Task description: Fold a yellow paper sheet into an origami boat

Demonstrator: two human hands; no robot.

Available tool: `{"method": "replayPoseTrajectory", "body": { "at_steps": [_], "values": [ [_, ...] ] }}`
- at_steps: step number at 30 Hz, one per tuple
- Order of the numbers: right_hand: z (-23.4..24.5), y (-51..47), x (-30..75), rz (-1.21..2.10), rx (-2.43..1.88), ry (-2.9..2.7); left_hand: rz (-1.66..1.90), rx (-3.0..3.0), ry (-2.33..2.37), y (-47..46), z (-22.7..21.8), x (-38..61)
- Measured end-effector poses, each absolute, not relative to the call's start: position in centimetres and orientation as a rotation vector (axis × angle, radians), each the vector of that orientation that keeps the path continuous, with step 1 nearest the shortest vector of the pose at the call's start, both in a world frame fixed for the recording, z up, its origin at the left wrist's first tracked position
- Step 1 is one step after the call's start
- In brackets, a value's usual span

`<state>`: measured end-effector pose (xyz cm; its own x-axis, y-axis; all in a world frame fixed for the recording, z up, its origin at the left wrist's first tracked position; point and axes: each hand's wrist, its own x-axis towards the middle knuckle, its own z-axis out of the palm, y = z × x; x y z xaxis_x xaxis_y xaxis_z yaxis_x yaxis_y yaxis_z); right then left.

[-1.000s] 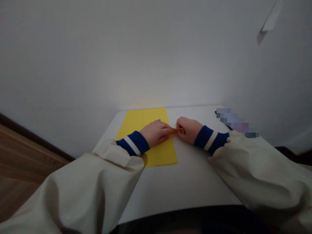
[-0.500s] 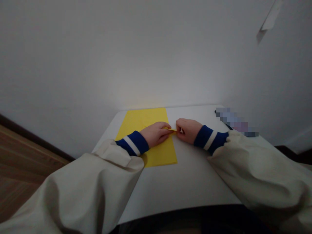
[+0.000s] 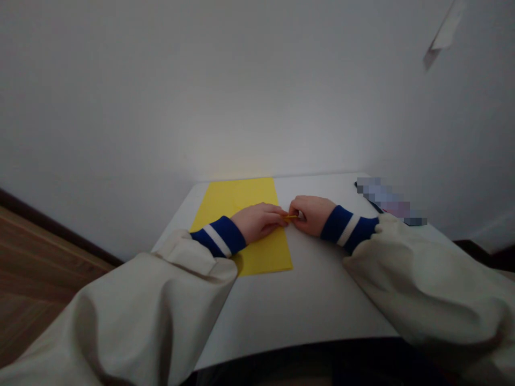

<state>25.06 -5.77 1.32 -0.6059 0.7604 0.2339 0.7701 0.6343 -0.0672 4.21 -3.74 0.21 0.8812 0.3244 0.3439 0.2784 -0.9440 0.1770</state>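
Note:
A thin, narrow piece of yellow paper [image 3: 293, 216], apparently folded, stretches between my two hands just past the right edge of a large yellow paper sheet [image 3: 265, 256]. My left hand [image 3: 259, 221] rests over that sheet, its thumb and fingertips closed on the left end of the small piece. At the other end, my right hand [image 3: 311, 214] pinches it between thumb and curled fingers. Most of the small piece is hidden by fingertips. The large sheet lies flat, partly covered by my left hand and sleeve.
A white table [image 3: 314, 300] stands against a pale wall [image 3: 257, 96]. At its right edge lies a flat, dark-edged item [image 3: 390, 202], blurred by pixels. Wooden furniture [image 3: 44, 300] is at the lower left. A white paper-like flap [image 3: 447, 29] hangs on the wall, upper right.
My left fingertips have shifted slightly right along the small yellow paper, which now lies flatter and reaches further under my right fingers. The large sheet has stayed in place.

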Motion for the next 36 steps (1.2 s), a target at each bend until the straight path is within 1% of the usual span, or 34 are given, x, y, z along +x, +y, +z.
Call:
{"method": "replayPoseTrajectory", "body": {
  "at_steps": [4, 10, 15, 18, 25, 31, 36],
  "values": [
    [1.9, -6.0, 25.1, -0.132, -1.236, -2.693, 0.547, 2.922, 0.517, -3.8, 0.1, 4.1],
    [2.7, -6.1, 25.0, -0.130, -1.186, -2.866, 0.492, 2.852, 0.731, -4.0, -0.2, 3.7],
    [3.1, -6.3, 24.7, -0.161, -1.243, -2.886, 0.537, 2.880, 0.630, -4.1, 0.0, 3.4],
    [3.1, -6.2, 24.7, -0.157, -1.276, -2.915, 0.484, 2.899, 0.615, -4.3, 0.3, 3.3],
    [3.0, -5.8, 24.8, -0.112, -1.338, -2.928, 0.388, 2.915, 0.788, -3.8, -0.1, 3.2],
    [2.8, -5.8, 24.9, -0.137, -1.290, -2.934, 0.409, 3.011, 0.559, -3.5, -0.6, 3.2],
    [3.2, -6.7, 24.2, -0.147, -1.296, -2.877, 0.434, 3.030, 0.545, -3.2, -0.3, 3.5]
  ]
}}
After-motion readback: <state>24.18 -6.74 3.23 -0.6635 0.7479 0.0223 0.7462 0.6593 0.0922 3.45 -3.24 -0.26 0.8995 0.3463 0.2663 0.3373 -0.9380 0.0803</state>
